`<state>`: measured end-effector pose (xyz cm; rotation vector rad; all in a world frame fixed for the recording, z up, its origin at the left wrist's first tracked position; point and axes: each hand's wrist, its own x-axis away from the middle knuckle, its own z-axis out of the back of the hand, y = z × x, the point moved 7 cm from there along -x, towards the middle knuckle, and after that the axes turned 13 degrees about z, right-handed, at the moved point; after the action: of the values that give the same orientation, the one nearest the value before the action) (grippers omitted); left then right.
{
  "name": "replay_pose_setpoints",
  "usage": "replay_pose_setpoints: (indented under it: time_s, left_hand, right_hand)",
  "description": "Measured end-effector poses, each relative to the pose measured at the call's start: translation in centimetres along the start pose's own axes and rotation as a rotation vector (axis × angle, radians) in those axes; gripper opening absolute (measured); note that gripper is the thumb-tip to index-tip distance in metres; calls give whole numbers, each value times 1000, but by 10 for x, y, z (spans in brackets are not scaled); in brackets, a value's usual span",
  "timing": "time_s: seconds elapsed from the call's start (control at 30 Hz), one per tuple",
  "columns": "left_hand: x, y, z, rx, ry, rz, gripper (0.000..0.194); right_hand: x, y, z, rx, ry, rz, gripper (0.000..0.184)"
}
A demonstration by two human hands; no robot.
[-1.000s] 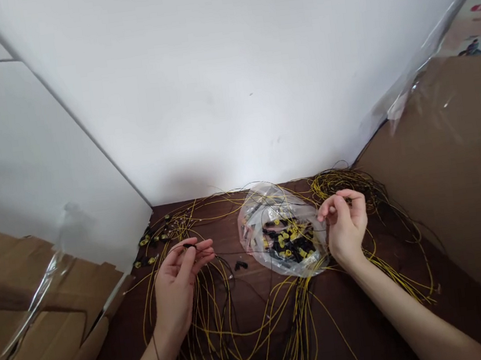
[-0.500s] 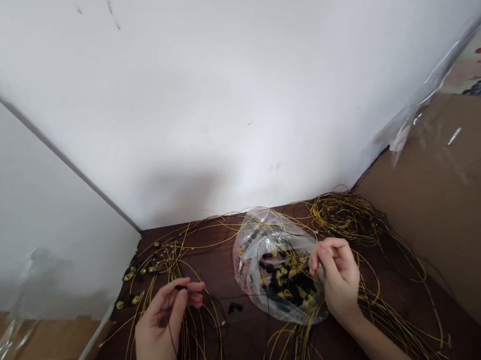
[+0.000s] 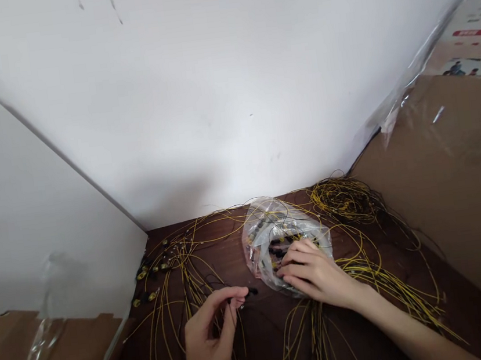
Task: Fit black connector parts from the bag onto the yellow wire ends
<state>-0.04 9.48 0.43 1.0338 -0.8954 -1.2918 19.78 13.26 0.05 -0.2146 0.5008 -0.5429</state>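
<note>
My left hand (image 3: 211, 338) is low in the middle, thumb and fingertips pinched together on what looks like a thin black wire (image 3: 232, 314). Just past those fingertips, a small black connector (image 3: 252, 290) shows against the dark brown tabletop; I cannot tell whether the fingers touch it. My right hand (image 3: 315, 273) reaches into the mouth of a clear plastic bag (image 3: 258, 216), palm down and fingers slightly apart. Black and yellow connectors (image 3: 277, 248) lie in the bag, mostly covered by the hand. Its fingertips are partly hidden among them.
Yellow and black wires (image 3: 184, 263) spread on the left, with yellow connectors (image 3: 144, 270) at their ends. A tangled wire coil (image 3: 339, 200) sits at the back right. More wires (image 3: 393, 284) run along the right. White panels (image 3: 229, 88) and cardboard (image 3: 450, 177) surround the tabletop.
My right hand has moved left and down, from a raised closed pose beside the bag into its mouth. My left hand has moved right, towards the small black connector. The view has shifted slightly.
</note>
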Motion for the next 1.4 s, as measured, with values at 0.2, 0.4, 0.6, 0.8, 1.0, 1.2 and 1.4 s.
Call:
replay_pose_setpoints:
  time_s: [0.2, 0.4, 0.6, 0.8, 1.0, 1.2, 1.4]
  left_hand:
    - [-4, -4, 6, 37, 59, -5, 12]
    - [-6, -2, 35, 244, 260, 25, 14]
    - [-7, -2, 51, 439, 374, -45, 21]
    - [-13, -11, 55, 517, 369, -22, 27]
    - [-19, -18, 50, 512, 280, 73, 38]
    - [-15, -11, 29, 366, 150, 63, 37]
    - [-10, -4, 19, 227, 136, 7, 33]
  right_hand:
    - [11, 26, 24, -176, 342, -141, 23]
    - [29, 46, 46, -216, 683, -273, 13]
    - [50, 70, 58, -363, 1011, -393, 20]
    - [60, 82, 69, -415, 1146, -407, 31]
    - [58, 83, 74, -332, 1063, -386, 39]
    - [43, 63, 67, -259, 852, -315, 37]
    - [37, 48, 65, -22, 689, -285, 42]
